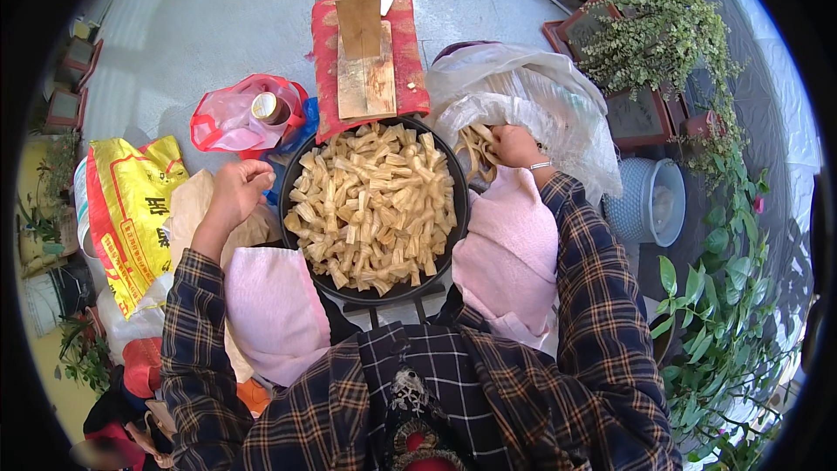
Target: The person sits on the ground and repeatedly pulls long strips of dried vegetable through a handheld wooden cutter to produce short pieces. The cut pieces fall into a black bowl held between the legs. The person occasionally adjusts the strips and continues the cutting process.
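A round black pan (286,222) in front of me is heaped with short, pale yellow knotted strips (376,209). My left hand (239,193) hovers by the pan's left rim, thumb against curled fingers, and no object shows in it. On the other side, my right hand (518,145) reaches into the mouth of a whitish plastic bag (549,91). Its fingers are around long pale strips (480,147); the fingertips are partly hidden. Pink cloths (278,307) lie over my knees on both sides of the pan.
Beyond the pan, an L-shaped wooden block (366,78) rests on a red cloth-covered bench (412,46). Left are a pink bag (225,111) with a lidded jar (269,108) and a yellow printed sack (140,209). Right stand a blue basket (631,203) and potted plants (654,46). A person (111,438) is partly visible lower left.
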